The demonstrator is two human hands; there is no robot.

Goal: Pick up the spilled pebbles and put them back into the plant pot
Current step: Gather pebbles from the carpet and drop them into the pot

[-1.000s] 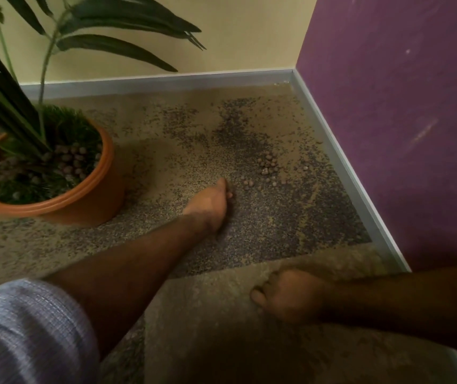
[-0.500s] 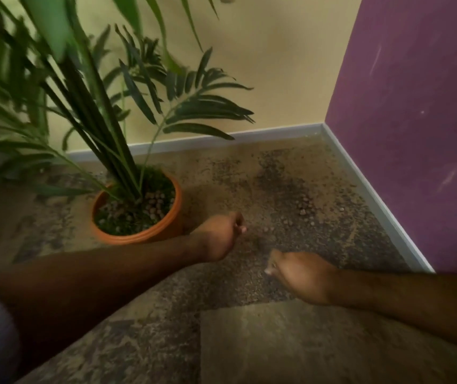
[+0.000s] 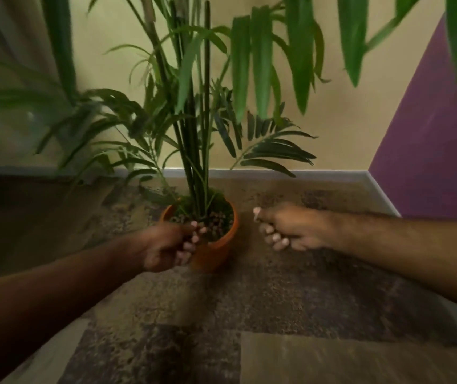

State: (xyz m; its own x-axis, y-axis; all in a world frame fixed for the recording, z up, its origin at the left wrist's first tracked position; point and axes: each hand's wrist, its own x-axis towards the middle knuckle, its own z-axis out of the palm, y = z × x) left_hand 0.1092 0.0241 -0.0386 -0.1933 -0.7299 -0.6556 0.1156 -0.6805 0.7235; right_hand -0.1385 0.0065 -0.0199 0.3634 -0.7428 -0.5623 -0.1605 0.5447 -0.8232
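Left hand (image 3: 166,249) grip curled nearly closed over the plant pot (image 3: 221,245) rim, above pebbles (image 3: 216,218) in pot; contents can't tell. Right hand (image 3: 291,231) fisted just beside pot, above carpet (image 3: 277,300).

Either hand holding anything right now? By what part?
Cannot tell: left hand is curled at the pot rim, right hand is a closed fist; contents hidden.

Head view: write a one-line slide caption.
Left hand curled at the rim of the orange plant pot; right hand fisted beside it, above the carpet.
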